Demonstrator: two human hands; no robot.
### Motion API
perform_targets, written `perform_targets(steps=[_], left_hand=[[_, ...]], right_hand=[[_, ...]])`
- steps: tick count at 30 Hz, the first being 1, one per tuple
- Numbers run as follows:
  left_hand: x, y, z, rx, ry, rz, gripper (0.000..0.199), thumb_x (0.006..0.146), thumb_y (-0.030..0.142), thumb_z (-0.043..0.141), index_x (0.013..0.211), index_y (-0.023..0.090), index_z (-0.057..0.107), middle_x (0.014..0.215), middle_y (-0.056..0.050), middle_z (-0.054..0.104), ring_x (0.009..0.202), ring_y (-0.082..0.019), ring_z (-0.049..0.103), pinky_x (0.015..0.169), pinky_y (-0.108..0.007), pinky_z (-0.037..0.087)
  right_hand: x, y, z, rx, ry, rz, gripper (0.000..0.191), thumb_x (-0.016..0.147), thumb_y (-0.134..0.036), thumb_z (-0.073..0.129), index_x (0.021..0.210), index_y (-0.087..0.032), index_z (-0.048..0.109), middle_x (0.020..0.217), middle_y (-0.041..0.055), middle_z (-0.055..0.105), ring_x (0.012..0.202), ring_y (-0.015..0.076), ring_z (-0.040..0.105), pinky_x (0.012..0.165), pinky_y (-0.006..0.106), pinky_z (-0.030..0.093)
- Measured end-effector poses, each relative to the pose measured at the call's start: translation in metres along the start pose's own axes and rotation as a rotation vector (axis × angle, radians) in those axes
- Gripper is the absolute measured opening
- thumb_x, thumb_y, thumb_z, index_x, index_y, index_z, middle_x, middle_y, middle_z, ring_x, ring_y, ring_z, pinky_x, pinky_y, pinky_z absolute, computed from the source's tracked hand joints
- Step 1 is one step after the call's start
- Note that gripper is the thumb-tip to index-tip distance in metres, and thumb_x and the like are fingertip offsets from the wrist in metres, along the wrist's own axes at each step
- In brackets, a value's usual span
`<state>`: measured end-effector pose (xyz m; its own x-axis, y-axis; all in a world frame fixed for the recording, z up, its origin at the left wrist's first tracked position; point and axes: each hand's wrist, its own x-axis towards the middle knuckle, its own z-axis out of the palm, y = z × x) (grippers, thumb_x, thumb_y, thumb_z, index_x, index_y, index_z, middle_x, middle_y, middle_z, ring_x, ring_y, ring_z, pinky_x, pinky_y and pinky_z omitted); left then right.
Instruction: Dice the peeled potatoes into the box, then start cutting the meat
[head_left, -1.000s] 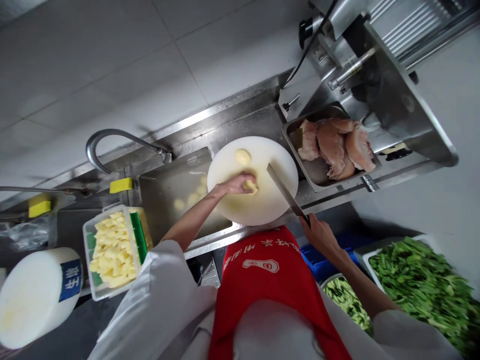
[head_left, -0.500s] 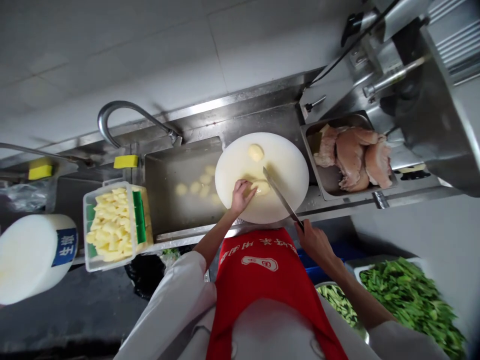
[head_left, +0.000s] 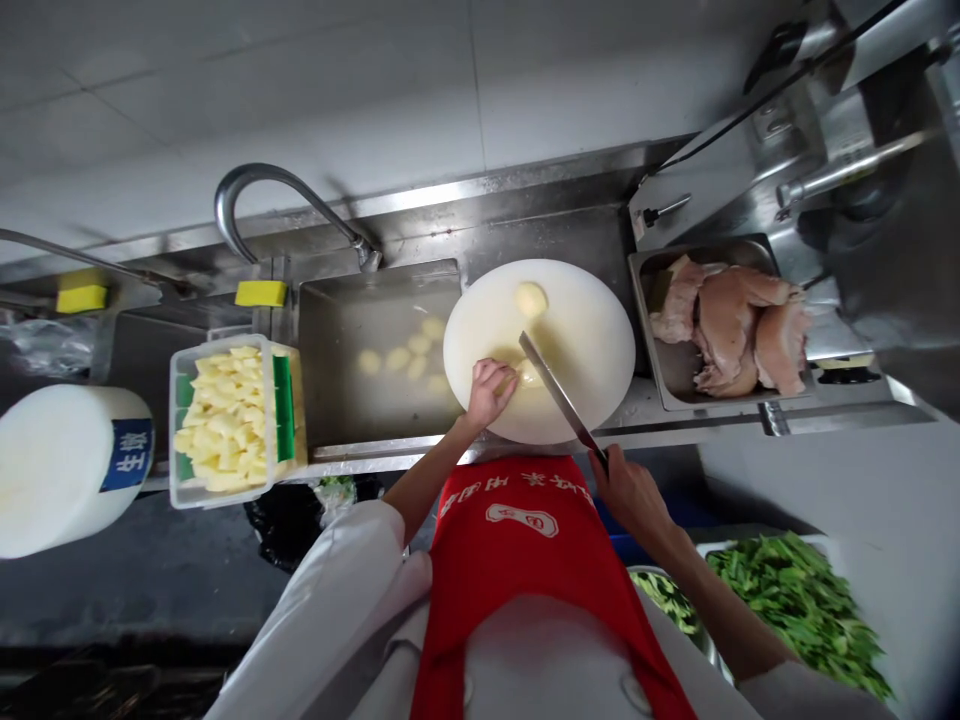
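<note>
A round white cutting board lies across the sink's right part. My right hand is wrapped round the handle of a knife, whose blade points up and left over the board. Beneath and beside the blade is a peeled potato, partly hidden by it. My left hand has its fingers bent against the left end of this potato. A second whole peeled potato rests near the board's far edge, touched by neither hand.
Several peeled potatoes lie in the water-filled sink. Left of it stands a clear tub of potato chunks, beside a white round container. A metal tray holds raw meat. Green vegetables are low right.
The view has shifted, so the wall and tray appear further right. The knife blade now lies over the potato, where before it was at its right side. Both hands keep their holds.
</note>
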<state>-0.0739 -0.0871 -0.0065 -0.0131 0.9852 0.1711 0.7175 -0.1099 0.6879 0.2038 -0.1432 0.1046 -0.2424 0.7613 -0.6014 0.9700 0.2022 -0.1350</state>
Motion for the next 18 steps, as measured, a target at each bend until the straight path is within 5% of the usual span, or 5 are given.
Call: perform_targets(steps=[4, 7, 12, 14, 18], left_hand=[[-0.007, -0.002, 0.017, 0.016, -0.110, 0.065, 0.018, 0.098, 0.034, 0.057, 0.101, 0.023, 0.070, 0.114, -0.008, 0.068, 0.115, -0.024, 0.051, 0.103, -0.046, 0.042], [-0.002, -0.008, 0.014, -0.011, -0.078, 0.073, 0.017, 0.098, 0.034, 0.057, 0.098, 0.022, 0.070, 0.110, -0.007, 0.069, 0.111, -0.024, 0.053, 0.102, -0.045, 0.043], [0.081, -0.025, -0.019, -0.019, 0.180, -0.066, 0.024, 0.102, 0.028, 0.045, 0.106, 0.019, 0.066, 0.112, -0.010, 0.064, 0.111, -0.022, 0.055, 0.105, -0.042, 0.041], [0.130, -0.028, -0.018, -0.034, 0.060, 0.045, 0.027, 0.101, 0.027, 0.047, 0.118, 0.017, 0.064, 0.124, -0.011, 0.060, 0.120, -0.023, 0.051, 0.109, -0.041, 0.037], [0.200, -0.029, -0.002, 0.047, -0.377, 0.268, 0.029, 0.091, 0.027, 0.061, 0.118, 0.018, 0.068, 0.132, -0.012, 0.055, 0.127, -0.029, 0.045, 0.114, -0.047, 0.030]], right_hand=[[0.009, -0.007, 0.001, 0.032, -0.043, -0.002, 0.031, 0.107, -0.041, 0.033, 0.100, -0.017, 0.049, 0.083, 0.0127, 0.073, 0.076, 0.0256, 0.072, 0.057, 0.029, 0.027], [0.000, 0.008, -0.002, 0.045, 0.010, -0.035, 0.031, 0.107, -0.043, 0.032, 0.098, -0.018, 0.049, 0.076, 0.0105, 0.071, 0.071, 0.0245, 0.071, 0.056, 0.029, 0.026], [-0.022, 0.033, 0.003, 0.031, 0.016, -0.122, 0.031, 0.105, -0.042, 0.035, 0.096, -0.018, 0.052, 0.071, 0.0093, 0.070, 0.065, 0.0236, 0.070, 0.054, 0.028, 0.027], [-0.017, 0.027, 0.007, 0.018, -0.041, -0.159, 0.030, 0.105, -0.041, 0.035, 0.098, -0.018, 0.053, 0.076, 0.0104, 0.072, 0.070, 0.0239, 0.071, 0.056, 0.028, 0.031], [0.007, 0.005, 0.014, 0.035, -0.110, -0.134, 0.033, 0.107, -0.043, 0.033, 0.104, -0.017, 0.053, 0.086, 0.0123, 0.074, 0.081, 0.0250, 0.073, 0.062, 0.028, 0.035]])
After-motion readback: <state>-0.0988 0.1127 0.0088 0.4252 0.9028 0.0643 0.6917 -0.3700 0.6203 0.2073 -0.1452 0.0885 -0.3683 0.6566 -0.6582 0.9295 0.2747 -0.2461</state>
